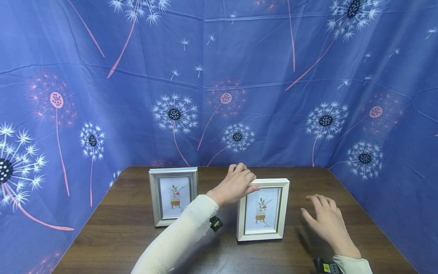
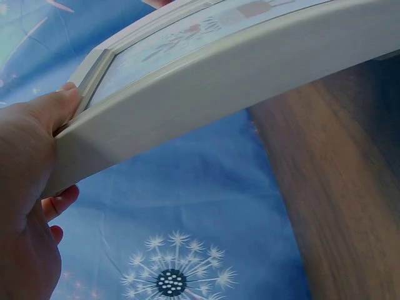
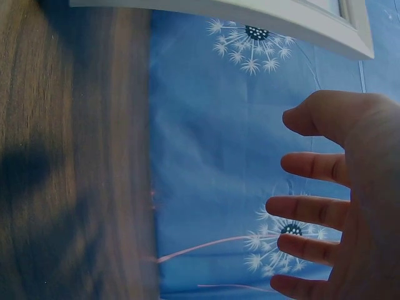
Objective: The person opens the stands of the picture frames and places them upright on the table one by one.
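A white picture frame stands upright on the brown table, right of centre, showing a print of a potted plant. My left hand grips its upper left corner, thumb on the front face and fingers behind. In the left wrist view the thumb presses the border of the frame, and fingertips curl out from behind it. To the right of the frame, my right hand hovers over the table with nothing in it. Its fingers are spread and apart from the frame in the right wrist view.
A silver picture frame with a similar plant print stands at the left, partly covered by the left sleeve. Behind the wooden table and along both its sides hangs a blue dandelion-print cloth.
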The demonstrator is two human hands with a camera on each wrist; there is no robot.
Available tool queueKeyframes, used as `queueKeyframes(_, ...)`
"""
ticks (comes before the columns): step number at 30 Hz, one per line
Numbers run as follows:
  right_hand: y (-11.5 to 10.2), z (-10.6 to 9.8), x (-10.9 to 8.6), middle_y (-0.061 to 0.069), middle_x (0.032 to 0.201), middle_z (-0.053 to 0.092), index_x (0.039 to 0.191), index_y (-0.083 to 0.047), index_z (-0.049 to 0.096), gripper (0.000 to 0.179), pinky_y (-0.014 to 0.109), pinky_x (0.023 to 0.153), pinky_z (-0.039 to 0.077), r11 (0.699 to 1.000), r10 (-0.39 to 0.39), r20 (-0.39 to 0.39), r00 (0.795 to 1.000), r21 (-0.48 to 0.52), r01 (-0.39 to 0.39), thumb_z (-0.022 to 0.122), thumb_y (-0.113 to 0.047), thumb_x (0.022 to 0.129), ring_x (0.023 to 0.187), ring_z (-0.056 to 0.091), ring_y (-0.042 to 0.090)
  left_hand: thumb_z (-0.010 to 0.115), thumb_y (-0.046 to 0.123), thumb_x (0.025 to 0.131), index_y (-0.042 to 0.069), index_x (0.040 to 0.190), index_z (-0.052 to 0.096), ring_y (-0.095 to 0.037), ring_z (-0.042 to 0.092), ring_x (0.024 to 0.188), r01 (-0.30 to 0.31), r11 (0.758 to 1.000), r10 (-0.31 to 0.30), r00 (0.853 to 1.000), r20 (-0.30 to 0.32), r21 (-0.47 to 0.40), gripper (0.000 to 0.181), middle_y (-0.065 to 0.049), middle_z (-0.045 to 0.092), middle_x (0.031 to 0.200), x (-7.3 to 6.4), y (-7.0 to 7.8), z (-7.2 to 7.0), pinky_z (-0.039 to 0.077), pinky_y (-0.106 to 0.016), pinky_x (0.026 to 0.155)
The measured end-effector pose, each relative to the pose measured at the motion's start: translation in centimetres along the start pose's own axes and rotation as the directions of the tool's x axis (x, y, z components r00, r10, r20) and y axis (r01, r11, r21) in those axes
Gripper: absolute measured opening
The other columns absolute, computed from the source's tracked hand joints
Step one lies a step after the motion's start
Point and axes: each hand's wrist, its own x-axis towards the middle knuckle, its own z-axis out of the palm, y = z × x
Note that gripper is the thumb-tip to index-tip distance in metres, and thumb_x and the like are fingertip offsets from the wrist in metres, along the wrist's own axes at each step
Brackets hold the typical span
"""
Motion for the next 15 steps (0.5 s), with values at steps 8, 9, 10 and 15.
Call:
queueKeyframes(8,0.2,0.1,0.0,0.027,0.118,0.057,0.114,-0.002,0.062,0.038,0.067,0.082,0.036,1.000,-0.007,-0.015,1.000,0.002,0.007,0.071,-0.022,0.083,0.109,0.047,0.053,0.050,0.045,0.102,0.018,0.110,0.063,-0.015,0.045,0.110,-0.043,0.999,0.043,0.999,-0.030,0.016,0.031,0.010,0.063,0.105,0.0,0.0,-1.4,0.028,-0.040,0.098)
queueKeyframes(9,0.2,0.1,0.0,0.027,0.118,0.057,0.114,-0.002,0.062,0.038,0.067,0.082,0.036,1.000,-0.008,-0.015,1.000,0.003,0.008,0.071,-0.022,0.083,0.109,0.047,0.053,0.051,0.045,0.102,0.018,0.111,0.063,-0.014,0.045,0.110,-0.048,0.999,0.049,0.998,-0.032,0.019,0.031,0.010,0.063,0.105,0.0,0.0,-1.5,0.028,-0.040,0.098)
queueKeyframes(10,0.2,0.2,-0.1,0.027,0.118,0.057,0.114,-0.001,0.062,0.038,0.067,0.081,0.036,1.000,-0.008,-0.015,1.000,0.004,0.008,0.071,-0.022,0.083,0.109,0.047,0.053,0.050,0.045,0.102,0.019,0.111,0.063,-0.014,0.045,0.110,-0.051,0.998,0.052,0.998,-0.031,0.020,0.031,0.010,0.063,0.105,0.0,-0.1,-1.6,0.028,-0.040,0.098)
queueKeyframes(15,0.3,0.2,-0.2,0.027,0.117,0.058,0.115,-0.001,0.062,0.038,0.067,0.080,0.037,1.000,-0.020,-0.008,1.000,0.008,0.020,0.071,-0.021,0.083,0.109,0.048,0.053,0.051,0.046,0.102,0.020,0.109,0.061,-0.014,0.044,0.113,-0.065,0.998,0.065,0.998,-0.021,0.011,0.028,0.011,0.061,0.106,-0.2,-0.2,-2.1,0.027,-0.041,0.101)
